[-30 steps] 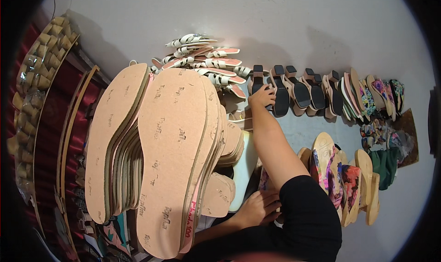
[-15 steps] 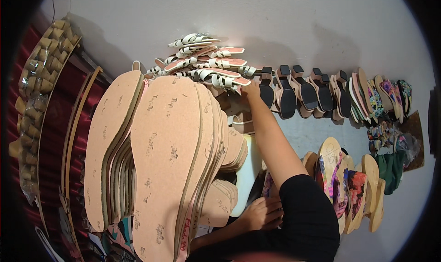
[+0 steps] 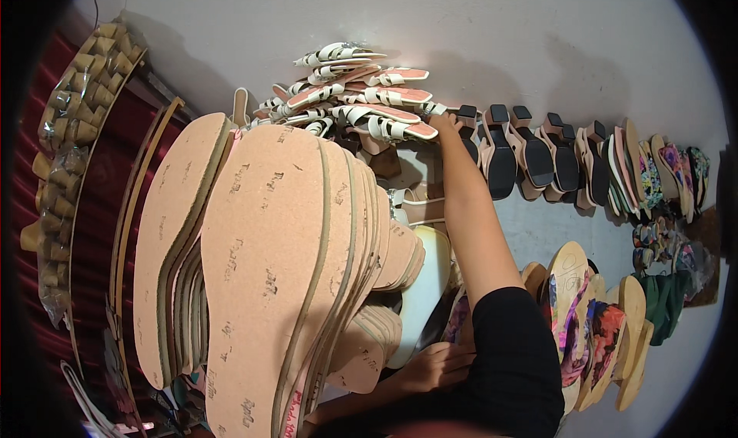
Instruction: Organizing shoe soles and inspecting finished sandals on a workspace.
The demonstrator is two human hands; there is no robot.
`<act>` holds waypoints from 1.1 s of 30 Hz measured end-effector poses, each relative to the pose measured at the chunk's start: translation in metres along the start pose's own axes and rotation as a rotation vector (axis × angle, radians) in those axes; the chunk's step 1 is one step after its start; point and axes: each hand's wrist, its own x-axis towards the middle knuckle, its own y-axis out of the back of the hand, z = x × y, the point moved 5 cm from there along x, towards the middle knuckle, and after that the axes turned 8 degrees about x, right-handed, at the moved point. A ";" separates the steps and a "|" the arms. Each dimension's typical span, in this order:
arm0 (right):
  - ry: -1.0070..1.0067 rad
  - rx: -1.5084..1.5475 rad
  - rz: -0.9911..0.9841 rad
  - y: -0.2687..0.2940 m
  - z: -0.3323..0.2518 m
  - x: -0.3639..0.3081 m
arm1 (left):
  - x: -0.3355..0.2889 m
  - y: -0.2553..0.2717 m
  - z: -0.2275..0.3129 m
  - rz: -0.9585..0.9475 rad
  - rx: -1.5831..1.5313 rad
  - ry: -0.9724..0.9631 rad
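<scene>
The leftmost black-soled shoe (image 3: 468,137) lay just right of the fingers of the right hand (image 3: 445,124), white sandals (image 3: 384,115) on their other side; I couldn't tell whether that hand or the left hand (image 3: 440,366) gripped anything.

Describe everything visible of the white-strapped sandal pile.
The sandal pile is a loose, overlapping heap with broad, glossy white straps, leather-like in look, and flat soles with pink footbeds. Many front ends point right. Straps look unworn, though buckles or fastenings are too small to tell. It sits before the pale wall, beyond the tan insole stack and left of black-soled heeled shoes. The right hand is at its right edge; contact is unclear.
</scene>
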 end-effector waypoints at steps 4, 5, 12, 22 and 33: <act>0.043 0.346 0.067 -0.023 -0.024 -0.014 | -0.012 0.001 0.000 0.019 0.030 0.065; 0.034 0.340 0.089 -0.017 -0.008 0.001 | -0.007 0.001 0.002 0.012 0.002 0.072; 0.205 0.598 0.135 -0.001 0.005 0.012 | 0.001 0.009 0.002 -0.016 -0.065 0.103; 0.007 1.213 -0.137 -0.025 0.013 0.007 | 0.007 0.004 0.010 0.022 -0.065 0.129; 0.007 0.912 0.381 0.043 0.004 -0.007 | 0.008 0.012 0.011 0.057 -0.009 0.104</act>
